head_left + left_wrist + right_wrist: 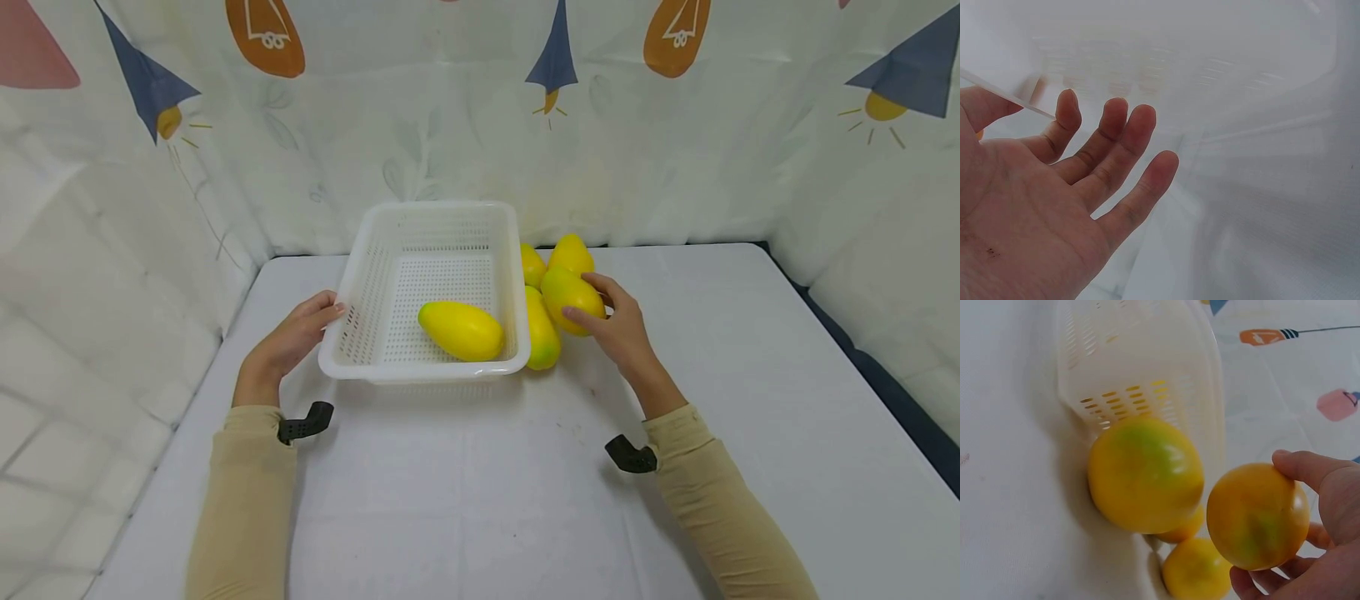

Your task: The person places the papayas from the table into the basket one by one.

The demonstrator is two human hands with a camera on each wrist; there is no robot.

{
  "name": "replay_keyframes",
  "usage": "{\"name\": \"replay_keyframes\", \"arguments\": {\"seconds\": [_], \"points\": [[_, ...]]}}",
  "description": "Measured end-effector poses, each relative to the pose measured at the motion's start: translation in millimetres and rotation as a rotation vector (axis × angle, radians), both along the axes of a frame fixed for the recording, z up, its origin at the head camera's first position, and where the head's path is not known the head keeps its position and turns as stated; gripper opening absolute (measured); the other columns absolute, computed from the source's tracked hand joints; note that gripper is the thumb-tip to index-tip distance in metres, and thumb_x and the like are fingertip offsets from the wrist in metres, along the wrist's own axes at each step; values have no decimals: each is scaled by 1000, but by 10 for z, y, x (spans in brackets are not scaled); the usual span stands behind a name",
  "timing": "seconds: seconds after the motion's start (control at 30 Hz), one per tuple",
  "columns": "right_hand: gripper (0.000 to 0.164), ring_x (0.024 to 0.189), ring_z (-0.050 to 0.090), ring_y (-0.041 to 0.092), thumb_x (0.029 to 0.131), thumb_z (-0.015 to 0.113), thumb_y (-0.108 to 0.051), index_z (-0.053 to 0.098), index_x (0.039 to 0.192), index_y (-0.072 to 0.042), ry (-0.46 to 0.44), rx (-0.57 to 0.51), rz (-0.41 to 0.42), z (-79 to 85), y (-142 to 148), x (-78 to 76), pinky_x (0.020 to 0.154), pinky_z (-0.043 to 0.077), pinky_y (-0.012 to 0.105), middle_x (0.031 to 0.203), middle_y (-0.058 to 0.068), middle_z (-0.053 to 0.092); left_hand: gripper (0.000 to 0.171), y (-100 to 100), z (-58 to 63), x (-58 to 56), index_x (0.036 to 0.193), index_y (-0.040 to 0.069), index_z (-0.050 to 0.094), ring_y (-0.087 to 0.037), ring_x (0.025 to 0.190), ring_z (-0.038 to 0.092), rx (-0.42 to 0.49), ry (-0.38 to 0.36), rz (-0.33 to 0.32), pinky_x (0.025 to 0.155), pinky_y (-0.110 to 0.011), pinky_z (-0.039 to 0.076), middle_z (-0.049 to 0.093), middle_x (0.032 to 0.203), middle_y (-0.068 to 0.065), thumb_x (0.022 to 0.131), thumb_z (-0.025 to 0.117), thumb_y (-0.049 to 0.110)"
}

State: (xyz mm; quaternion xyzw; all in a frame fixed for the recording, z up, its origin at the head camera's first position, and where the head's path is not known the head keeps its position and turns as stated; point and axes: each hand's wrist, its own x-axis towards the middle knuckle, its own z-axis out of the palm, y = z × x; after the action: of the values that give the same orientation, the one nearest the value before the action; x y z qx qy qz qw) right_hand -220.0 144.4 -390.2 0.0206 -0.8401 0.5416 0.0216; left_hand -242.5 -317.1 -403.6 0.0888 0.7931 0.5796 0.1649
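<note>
A white plastic basket with slotted walls stands at the back of the table, one yellow mango lying inside it. My left hand holds its left rim; in the left wrist view the thumb goes over the rim and the bent fingers are beneath it. With my right hand I grip another mango between thumb and fingers, just right of the basket. In the right wrist view this held mango is apart from the larger-looking mango beside the basket wall.
Outside the basket's right wall lie a green-tipped mango in front and two more behind, one partly hidden by the basket and one farther back. A white cloth covers the table. Printed curtains hang behind and at both sides.
</note>
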Motion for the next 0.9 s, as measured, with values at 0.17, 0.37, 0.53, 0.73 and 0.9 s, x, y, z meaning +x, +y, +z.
{"name": "replay_keyframes", "arguments": {"seconds": [0.17,0.37,0.53,0.73,0.9], "points": [[68,127,44,27,86,71,-39,41,145,-22,-1,6,4,3,-9,-15,98,45,45,148,3,42,32,4,5,3,119,13,43,-8,104,52,2,-7,5,97,-37,30,55,110,7,101,45,41],[68,127,45,26,85,72,-38,42,144,-22,3,-8,7,30,-33,-22,99,45,45,148,3,42,32,6,8,6,119,13,44,-8,103,52,6,-5,4,97,-37,30,56,110,7,101,45,40],[68,127,45,26,85,72,-38,42,144,-20,11,-17,16,50,-52,-20,99,45,45,147,4,43,32,7,7,2,120,13,44,-8,103,53,3,-8,6,97,-37,30,56,110,7,101,45,40],[67,125,46,27,85,72,-37,43,144,-21,14,-26,22,82,-75,-12,97,46,44,146,5,44,31,4,5,4,119,14,44,-8,103,53,7,-12,8,97,-37,30,56,110,7,101,46,39],[68,125,46,28,86,72,-38,42,144,-20,14,-24,27,93,-95,-14,97,46,43,146,6,44,32,2,5,4,120,14,44,-7,103,54,0,-8,6,96,-36,31,56,110,7,101,45,40]]}}
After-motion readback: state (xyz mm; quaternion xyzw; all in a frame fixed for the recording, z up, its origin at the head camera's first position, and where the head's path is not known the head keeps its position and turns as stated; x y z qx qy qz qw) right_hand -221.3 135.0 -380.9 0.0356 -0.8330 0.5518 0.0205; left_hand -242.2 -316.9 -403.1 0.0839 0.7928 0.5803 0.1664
